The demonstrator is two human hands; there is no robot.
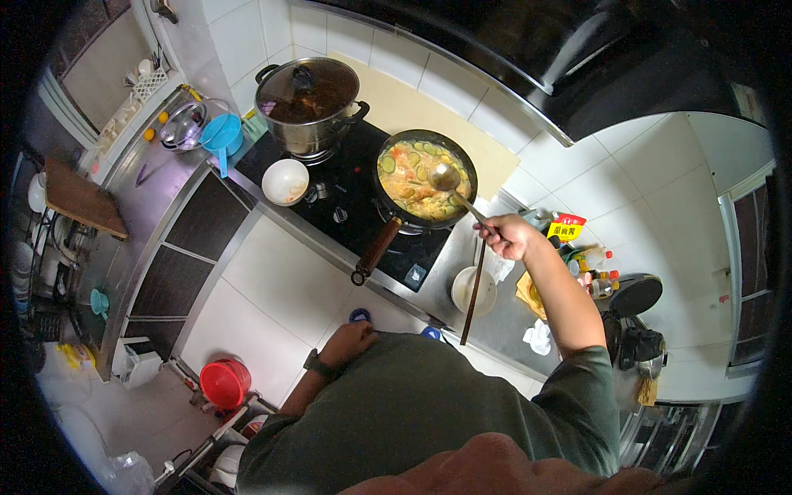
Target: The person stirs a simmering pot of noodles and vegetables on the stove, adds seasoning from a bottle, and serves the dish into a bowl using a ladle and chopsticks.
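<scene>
My right hand [508, 236] grips the handle of a metal ladle [445, 177], whose bowl sits at the surface of the food in a dark frying pan [471, 162]. Inside are green-rimmed vegetable slices [388, 164], yellowish pieces and some orange bits in pale liquid. The pan's wooden handle [380, 247] points toward me, untouched. Close to my body, my left hand [349, 341] rests against the front of my shirt; its fingers are partly curled and I see nothing in it. Below my right hand, a brown chopstick-like stick [475, 291] lies across a white bowl [459, 286].
A lidded steel pot [303, 127] stands on the black hob [346, 185], near a small white bowl [285, 182]. Left of it are a blue strainer-like scoop [221, 134] and a glass lid [184, 127]. Bottles [600, 286] crowd the right counter. A red bucket [225, 383] is on the floor.
</scene>
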